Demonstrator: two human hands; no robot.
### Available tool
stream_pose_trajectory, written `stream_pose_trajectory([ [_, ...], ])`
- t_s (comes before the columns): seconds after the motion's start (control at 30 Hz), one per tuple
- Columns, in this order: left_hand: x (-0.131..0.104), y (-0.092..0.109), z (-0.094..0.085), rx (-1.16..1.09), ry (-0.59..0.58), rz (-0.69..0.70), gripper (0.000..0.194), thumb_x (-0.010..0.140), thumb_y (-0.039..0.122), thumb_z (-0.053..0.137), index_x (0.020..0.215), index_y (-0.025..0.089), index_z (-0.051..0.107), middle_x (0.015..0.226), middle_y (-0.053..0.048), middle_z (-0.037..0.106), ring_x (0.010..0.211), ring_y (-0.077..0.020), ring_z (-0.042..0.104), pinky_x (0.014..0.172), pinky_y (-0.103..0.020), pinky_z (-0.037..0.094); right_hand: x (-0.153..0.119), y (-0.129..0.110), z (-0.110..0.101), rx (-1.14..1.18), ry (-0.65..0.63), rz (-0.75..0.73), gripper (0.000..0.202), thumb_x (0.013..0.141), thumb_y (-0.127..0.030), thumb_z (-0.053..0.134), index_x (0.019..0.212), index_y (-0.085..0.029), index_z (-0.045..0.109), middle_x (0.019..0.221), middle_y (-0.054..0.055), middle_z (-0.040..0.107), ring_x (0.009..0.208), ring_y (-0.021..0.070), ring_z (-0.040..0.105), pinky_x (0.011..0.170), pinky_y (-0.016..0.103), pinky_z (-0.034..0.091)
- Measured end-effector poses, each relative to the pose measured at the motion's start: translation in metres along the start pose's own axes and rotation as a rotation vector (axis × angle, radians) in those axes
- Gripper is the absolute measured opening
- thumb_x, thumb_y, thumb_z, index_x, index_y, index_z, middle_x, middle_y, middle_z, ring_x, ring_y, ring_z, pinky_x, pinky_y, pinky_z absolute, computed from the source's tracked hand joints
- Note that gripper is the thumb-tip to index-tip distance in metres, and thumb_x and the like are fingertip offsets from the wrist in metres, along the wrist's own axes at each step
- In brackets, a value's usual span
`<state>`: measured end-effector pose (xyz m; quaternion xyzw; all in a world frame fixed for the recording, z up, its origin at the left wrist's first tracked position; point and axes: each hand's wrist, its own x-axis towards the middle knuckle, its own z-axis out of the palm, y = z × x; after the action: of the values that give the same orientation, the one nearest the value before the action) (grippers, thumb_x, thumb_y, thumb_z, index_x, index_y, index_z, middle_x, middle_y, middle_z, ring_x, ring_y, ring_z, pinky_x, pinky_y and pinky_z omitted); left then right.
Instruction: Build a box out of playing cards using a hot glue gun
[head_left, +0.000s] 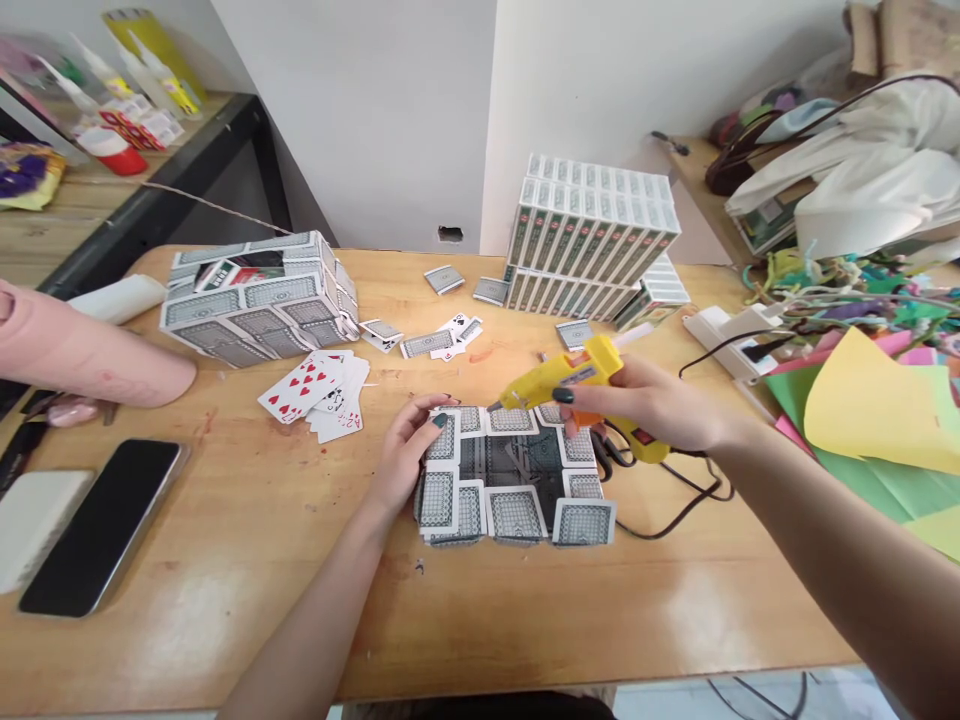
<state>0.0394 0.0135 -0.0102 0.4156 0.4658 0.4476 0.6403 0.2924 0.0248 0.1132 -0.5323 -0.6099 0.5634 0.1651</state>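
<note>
The right hand (652, 405) is closed round a yellow plastic glue gun (574, 378), nozzle over a flat square card panel (514, 475) on the glossy wooden worktop (247, 540). The left hand (409, 455), fingers curled, seems to press the panel's left edge.

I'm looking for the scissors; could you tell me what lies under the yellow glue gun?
Under the glue gun, held by the right hand, lie the card panel, a black cord and dark loops, perhaps scissor handles; the rest is hidden.
</note>
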Motion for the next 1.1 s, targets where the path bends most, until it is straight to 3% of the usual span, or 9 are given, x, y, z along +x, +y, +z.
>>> stream_pose_trajectory([
  [0.17,-0.001,0.004,0.001,-0.001,0.004,-0.042,0.029,0.073,0.030,0.062,0.100,0.018,0.062,0.110,-0.006,0.065,0.100,-0.0214,0.058,0.084,-0.030,0.044,0.002,0.010,-0.021,0.002,0.227,-0.055,0.036,0.081,-0.051,0.052,0.079,-0.018,0.064,0.073,0.006,0.065,0.066,0.0168,0.059,0.058,0.028,0.044],
  [0.33,0.001,0.001,-0.001,0.006,-0.001,-0.033,0.028,0.075,0.031,0.062,0.101,0.019,0.062,0.108,-0.006,0.065,0.100,-0.0215,0.059,0.083,-0.030,0.044,0.036,0.041,-0.025,-0.548,0.401,-0.062,0.031,0.083,-0.044,0.050,0.094,-0.016,0.059,0.073,0.006,0.062,0.066,0.0201,0.057,0.059,0.031,0.042],
  [0.5,0.002,-0.003,-0.004,0.018,-0.017,-0.022,0.029,0.077,0.030,0.061,0.103,0.019,0.061,0.110,-0.006,0.065,0.103,-0.0220,0.058,0.084,-0.030,0.044,0.066,0.074,-0.020,-0.930,0.272,-0.151,0.036,0.076,-0.020,0.052,0.111,-0.013,0.051,0.112,0.016,0.056,0.092,0.0273,0.058,0.078,0.038,0.045],
  [0.7,0.002,-0.002,-0.003,0.002,-0.019,-0.020,0.028,0.077,0.031,0.062,0.102,0.019,0.061,0.112,-0.006,0.065,0.102,-0.0210,0.058,0.083,-0.030,0.044,0.071,0.083,-0.033,-0.985,0.260,-0.161,0.045,0.066,-0.011,0.060,0.112,-0.010,0.058,0.118,0.019,0.055,0.114,0.0351,0.046,0.095,0.048,0.038],
  [0.8,0.001,-0.002,-0.003,0.002,-0.015,-0.022,0.029,0.077,0.032,0.062,0.102,0.019,0.061,0.113,-0.007,0.064,0.104,-0.0217,0.057,0.084,-0.030,0.043,0.045,0.057,-0.023,-0.671,0.401,-0.189,0.047,0.066,-0.018,0.067,0.112,-0.011,0.061,0.121,0.017,0.057,0.114,0.0334,0.049,0.098,0.049,0.037],
  [0.87,0.001,-0.001,-0.003,-0.001,-0.017,-0.025,0.030,0.077,0.033,0.062,0.103,0.019,0.061,0.113,-0.007,0.064,0.104,-0.0215,0.057,0.084,-0.030,0.043,0.020,0.034,0.002,-0.233,0.490,-0.095,0.030,0.074,-0.025,0.064,0.102,-0.016,0.066,0.106,0.011,0.066,0.095,0.0254,0.062,0.090,0.044,0.045],
  [0.93,0.001,0.000,-0.002,-0.006,-0.020,-0.024,0.029,0.076,0.031,0.061,0.102,0.019,0.060,0.113,-0.007,0.064,0.104,-0.0214,0.057,0.085,-0.030,0.043,-0.001,0.014,0.038,0.236,0.378,0.084,0.023,0.076,-0.035,0.064,0.089,-0.017,0.071,0.088,0.008,0.071,0.083,0.0221,0.066,0.083,0.040,0.050],
  [1.0,0.000,0.001,-0.001,0.003,-0.015,-0.013,0.028,0.075,0.029,0.060,0.102,0.018,0.060,0.113,-0.007,0.064,0.107,-0.0221,0.057,0.087,-0.031,0.043,-0.012,0.004,0.076,0.693,0.213,0.175,0.023,0.071,-0.034,0.070,0.084,-0.015,0.072,0.090,0.009,0.072,0.087,0.0208,0.067,0.086,0.036,0.050],
  [1.1,-0.001,0.003,0.000,0.025,-0.007,0.001,0.028,0.074,0.026,0.058,0.101,0.018,0.061,0.114,-0.007,0.064,0.109,-0.0228,0.057,0.090,-0.032,0.042,-0.003,0.002,0.117,1.118,0.250,0.215,0.012,0.069,-0.023,0.071,0.073,-0.011,0.071,0.091,0.010,0.073,0.095,0.0176,0.066,0.095,0.029,0.047],
])
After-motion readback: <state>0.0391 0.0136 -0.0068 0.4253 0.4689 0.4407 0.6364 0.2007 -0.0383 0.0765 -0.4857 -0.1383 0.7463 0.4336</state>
